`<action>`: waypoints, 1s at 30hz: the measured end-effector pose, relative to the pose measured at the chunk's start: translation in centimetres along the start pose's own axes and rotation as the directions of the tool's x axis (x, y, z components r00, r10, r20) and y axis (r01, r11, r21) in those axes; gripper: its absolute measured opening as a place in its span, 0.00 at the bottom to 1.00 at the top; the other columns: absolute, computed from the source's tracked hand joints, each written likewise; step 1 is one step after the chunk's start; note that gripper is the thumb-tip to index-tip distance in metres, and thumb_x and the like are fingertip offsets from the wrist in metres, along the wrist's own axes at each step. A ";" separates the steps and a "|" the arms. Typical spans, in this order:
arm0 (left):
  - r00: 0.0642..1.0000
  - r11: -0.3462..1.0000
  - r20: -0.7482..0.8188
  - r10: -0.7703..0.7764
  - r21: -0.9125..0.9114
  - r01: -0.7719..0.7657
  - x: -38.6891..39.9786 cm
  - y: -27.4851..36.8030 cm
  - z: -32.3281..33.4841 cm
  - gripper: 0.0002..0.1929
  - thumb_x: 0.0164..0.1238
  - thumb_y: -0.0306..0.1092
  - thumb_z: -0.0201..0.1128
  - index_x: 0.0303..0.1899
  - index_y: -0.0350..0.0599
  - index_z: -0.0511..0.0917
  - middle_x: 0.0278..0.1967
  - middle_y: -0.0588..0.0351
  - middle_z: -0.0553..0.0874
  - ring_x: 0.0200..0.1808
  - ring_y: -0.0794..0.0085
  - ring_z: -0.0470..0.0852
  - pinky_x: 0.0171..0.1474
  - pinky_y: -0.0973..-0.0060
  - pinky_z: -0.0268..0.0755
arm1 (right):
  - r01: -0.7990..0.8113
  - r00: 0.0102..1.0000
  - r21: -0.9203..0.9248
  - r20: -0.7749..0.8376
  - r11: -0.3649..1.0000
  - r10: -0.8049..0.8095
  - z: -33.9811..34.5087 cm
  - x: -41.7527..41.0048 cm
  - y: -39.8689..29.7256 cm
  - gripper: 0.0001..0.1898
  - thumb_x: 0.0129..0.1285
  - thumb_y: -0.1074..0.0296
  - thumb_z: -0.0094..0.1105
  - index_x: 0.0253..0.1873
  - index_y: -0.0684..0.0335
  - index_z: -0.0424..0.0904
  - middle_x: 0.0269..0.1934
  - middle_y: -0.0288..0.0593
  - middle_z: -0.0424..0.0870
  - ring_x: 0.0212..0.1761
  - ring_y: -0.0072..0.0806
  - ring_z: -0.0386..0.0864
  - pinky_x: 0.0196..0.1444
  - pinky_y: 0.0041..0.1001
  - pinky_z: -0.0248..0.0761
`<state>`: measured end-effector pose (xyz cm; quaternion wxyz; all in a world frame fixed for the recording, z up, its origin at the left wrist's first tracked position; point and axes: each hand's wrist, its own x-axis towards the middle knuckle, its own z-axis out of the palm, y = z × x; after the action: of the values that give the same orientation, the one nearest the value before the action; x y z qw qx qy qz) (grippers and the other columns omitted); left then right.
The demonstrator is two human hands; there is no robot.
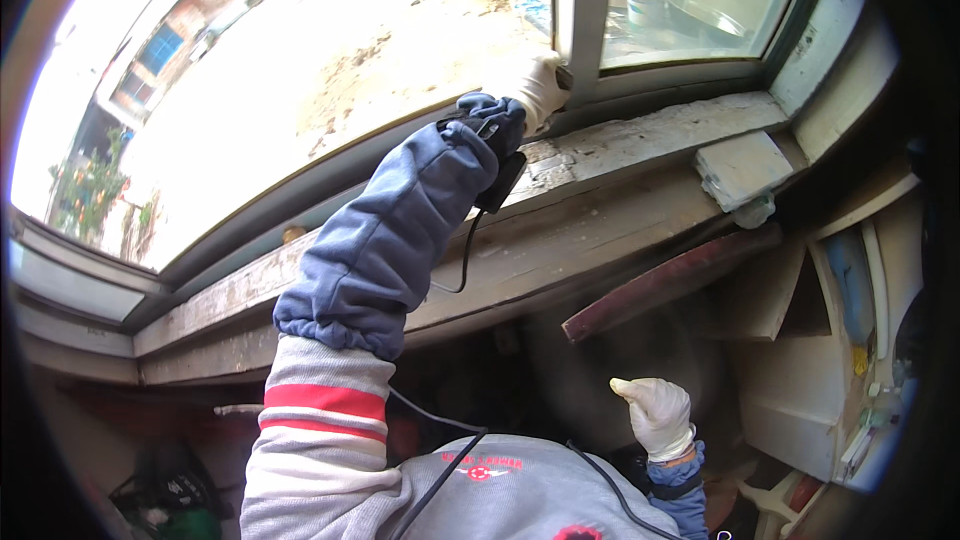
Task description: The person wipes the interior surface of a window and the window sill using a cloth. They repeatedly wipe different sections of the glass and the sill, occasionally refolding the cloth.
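Observation:
My left hand, in a white glove with a blue sleeve cover, reaches up to the vertical frame bar of a sliding window. Its fingers curl around a small dark thing at the bar's lower part; what that thing is, I cannot tell. A small black box on a cable hangs at this forearm. Low on the right, near my body, is my right hand, also in a white glove. Its fingers are curled in, with the thumb pointing left, and no held object shows. The worn sill runs below the window.
On the ledge at the right lies a flat whitish box with crumpled plastic. Below it, a dark red board juts out. White shelving with assorted items stands at the right. A dark bag sits at the lower left. Black cables cross my torso.

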<state>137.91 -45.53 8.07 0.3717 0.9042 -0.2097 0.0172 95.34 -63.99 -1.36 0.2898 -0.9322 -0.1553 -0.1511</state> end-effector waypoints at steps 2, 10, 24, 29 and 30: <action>0.997 0.963 0.045 -0.065 -0.260 0.074 -1.6 0.3 -1.7 0.17 0.64 0.25 0.72 0.54 0.33 0.83 0.32 0.52 0.90 0.25 0.71 0.89 0.24 0.74 0.84 | 0.027 1.000 0.034 0.015 0.999 -0.028 0.4 0.6 0.0 0.18 0.56 0.80 0.65 0.49 0.50 0.88 0.33 0.36 0.86 0.30 0.37 0.83 0.30 0.36 0.74; 0.981 0.693 0.108 -0.160 -0.695 0.190 -17.1 0.7 -13.0 0.23 0.65 0.36 0.75 0.58 0.36 0.79 0.36 0.56 0.88 0.30 0.75 0.88 0.28 0.77 0.83 | 0.171 0.983 0.065 0.048 0.983 -0.175 0.2 5.2 -1.6 0.15 0.58 0.80 0.65 0.47 0.53 0.88 0.33 0.38 0.87 0.31 0.39 0.84 0.32 0.36 0.76; 0.996 -0.186 0.040 -0.081 -0.982 0.025 -34.7 -3.6 -13.5 0.39 0.56 0.25 0.76 0.71 0.33 0.68 0.57 0.44 0.85 0.54 0.58 0.89 0.59 0.59 0.85 | 0.067 0.997 0.776 -0.023 0.627 -0.079 3.2 16.9 -12.5 0.24 0.68 0.77 0.70 0.68 0.65 0.79 0.55 0.46 0.89 0.52 0.28 0.87 0.57 0.26 0.80; 0.997 -0.184 0.003 -0.083 -0.983 -0.013 -36.5 -4.1 -12.4 0.41 0.49 0.24 0.82 0.68 0.34 0.71 0.60 0.43 0.84 0.62 0.56 0.85 0.68 0.57 0.78 | -0.165 0.977 0.814 0.211 0.557 -0.018 4.2 18.6 -14.9 0.37 0.61 0.55 0.80 0.73 0.59 0.76 0.61 0.41 0.83 0.61 0.28 0.80 0.64 0.32 0.73; 0.996 -0.183 0.003 -0.090 -0.983 -0.013 -36.7 -4.4 -12.1 0.40 0.48 0.21 0.81 0.67 0.35 0.72 0.60 0.44 0.84 0.62 0.56 0.85 0.69 0.57 0.77 | -0.193 0.972 0.837 0.234 0.511 -0.015 4.4 19.0 -15.4 0.36 0.61 0.55 0.80 0.72 0.60 0.77 0.60 0.41 0.83 0.61 0.28 0.80 0.65 0.33 0.72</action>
<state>107.67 -21.11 7.01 0.9397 0.2971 -0.1076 -0.1310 107.61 -45.49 9.79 0.6996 -0.6859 -0.1910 0.0599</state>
